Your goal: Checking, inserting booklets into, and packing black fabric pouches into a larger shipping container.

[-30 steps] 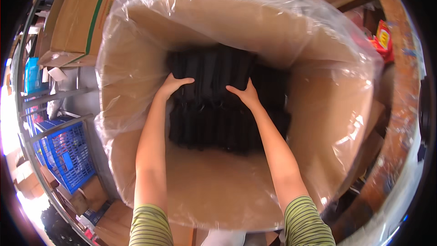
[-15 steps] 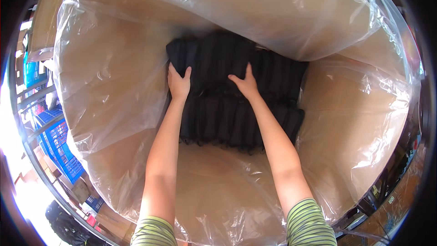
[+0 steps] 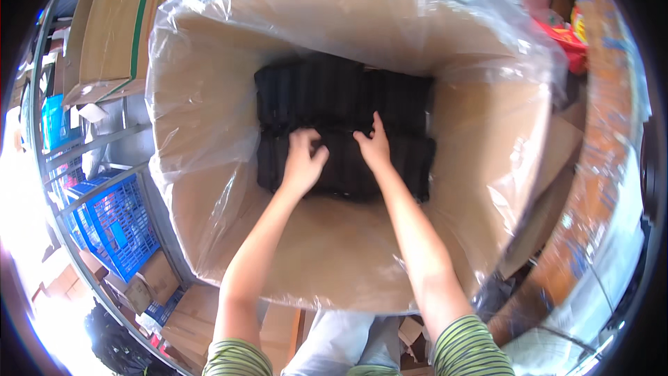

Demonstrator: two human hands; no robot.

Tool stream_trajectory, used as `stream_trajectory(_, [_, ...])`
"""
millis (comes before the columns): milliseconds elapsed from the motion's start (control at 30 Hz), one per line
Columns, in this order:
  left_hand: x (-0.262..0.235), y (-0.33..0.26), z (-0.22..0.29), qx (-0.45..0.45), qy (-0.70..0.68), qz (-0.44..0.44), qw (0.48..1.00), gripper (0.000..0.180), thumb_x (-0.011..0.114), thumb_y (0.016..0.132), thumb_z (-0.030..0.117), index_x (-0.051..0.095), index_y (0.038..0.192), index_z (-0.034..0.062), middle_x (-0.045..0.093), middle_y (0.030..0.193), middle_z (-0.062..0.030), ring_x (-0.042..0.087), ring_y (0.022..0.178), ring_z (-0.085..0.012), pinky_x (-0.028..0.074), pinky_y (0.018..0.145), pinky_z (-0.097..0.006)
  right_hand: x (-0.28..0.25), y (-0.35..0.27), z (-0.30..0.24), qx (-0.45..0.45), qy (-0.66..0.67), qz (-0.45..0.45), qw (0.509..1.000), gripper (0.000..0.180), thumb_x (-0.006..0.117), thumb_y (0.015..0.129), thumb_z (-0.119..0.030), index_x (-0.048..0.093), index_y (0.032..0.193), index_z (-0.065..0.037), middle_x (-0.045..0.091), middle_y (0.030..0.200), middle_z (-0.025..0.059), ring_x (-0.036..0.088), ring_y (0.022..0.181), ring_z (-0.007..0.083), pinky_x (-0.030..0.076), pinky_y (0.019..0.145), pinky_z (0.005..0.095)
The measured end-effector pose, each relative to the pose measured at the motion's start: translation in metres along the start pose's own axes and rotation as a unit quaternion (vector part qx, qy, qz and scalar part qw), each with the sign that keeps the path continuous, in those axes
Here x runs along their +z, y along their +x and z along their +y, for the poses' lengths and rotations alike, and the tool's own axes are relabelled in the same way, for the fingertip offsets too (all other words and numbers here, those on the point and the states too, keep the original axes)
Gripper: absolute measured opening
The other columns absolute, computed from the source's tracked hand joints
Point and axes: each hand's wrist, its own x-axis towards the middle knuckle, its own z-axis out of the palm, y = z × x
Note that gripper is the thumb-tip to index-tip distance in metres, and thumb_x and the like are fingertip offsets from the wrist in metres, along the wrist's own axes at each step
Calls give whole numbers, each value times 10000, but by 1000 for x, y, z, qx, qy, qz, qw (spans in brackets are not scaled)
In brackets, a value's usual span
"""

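Observation:
A large cardboard box (image 3: 487, 188) lined with a clear plastic bag (image 3: 209, 97) stands in front of me. At its bottom lie black ribbed plastic trays (image 3: 334, 90) in two rows. Both my arms reach down into the box. My left hand (image 3: 303, 160) rests on the near row of trays with its fingers curled. My right hand (image 3: 374, 146) presses flat on the trays just to the right, fingers spread. Whether either hand grips a tray is unclear.
Another cardboard box (image 3: 115, 21) with a green stripe sits at the upper left. A blue plastic crate (image 3: 115, 226) and small cartons (image 3: 149, 285) stand on the floor at the left by a metal shelf frame. A red package (image 3: 570, 35) lies at the upper right.
Both hands have moved closer together toward the middle of the near row of trays. The view has pulled back, so the box rim and its surroundings show again.

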Motion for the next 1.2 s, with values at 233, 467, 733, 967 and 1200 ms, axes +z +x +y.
stream_trajectory(233, [-12, -260, 167, 3, -41, -760, 649, 178, 537, 811, 126, 666, 837, 7, 676, 854, -114, 642, 775, -228, 508, 741, -337, -128, -223, -97, 59, 403, 68, 911, 471, 531, 830, -6, 460, 1290, -76, 544, 1164, 139, 627, 888, 187, 485, 777, 264])
stream_trajectory(467, [199, -500, 16, 212, 453, -689, 524, 315, 602, 779, 296, 688, 979, 69, 666, 1028, -148, 659, 930, -260, 519, 743, -370, -317, -482, -178, -166, 305, 132, 928, 264, 419, 892, 15, 524, 1134, 7, 563, 1050, 109, 589, 788, 158, 456, 757, 269])
stream_trajectory(733, [267, -627, 81, 347, 471, -730, 353, 332, 579, 798, 337, 682, 966, 69, 663, 977, -132, 647, 870, -242, 504, 715, -367, -402, -746, -54, -73, 206, 378, 899, 218, 471, 838, 96, 579, 1009, 14, 591, 936, 123, 592, 707, 156, 469, 693, 269])
stream_trajectory(967, [316, -684, 93, 322, 506, -731, 324, 357, 555, 818, 378, 676, 953, 70, 660, 927, -116, 634, 809, -223, 490, 686, -364, -431, -877, 98, 104, 242, 691, 673, 189, 487, 869, 42, 553, 1040, 0, 569, 879, 65, 547, 744, 128, 452, 714, 251])
stream_trajectory(1200, [298, -656, 119, 258, 553, -705, 361, 389, 531, 838, 419, 669, 939, 71, 657, 876, -100, 622, 749, -205, 475, 658, -361, -376, -939, 220, 281, 79, 784, 548, 223, 505, 815, 37, 560, 1024, -18, 565, 947, 74, 517, 875, 166, 396, 781, 296])
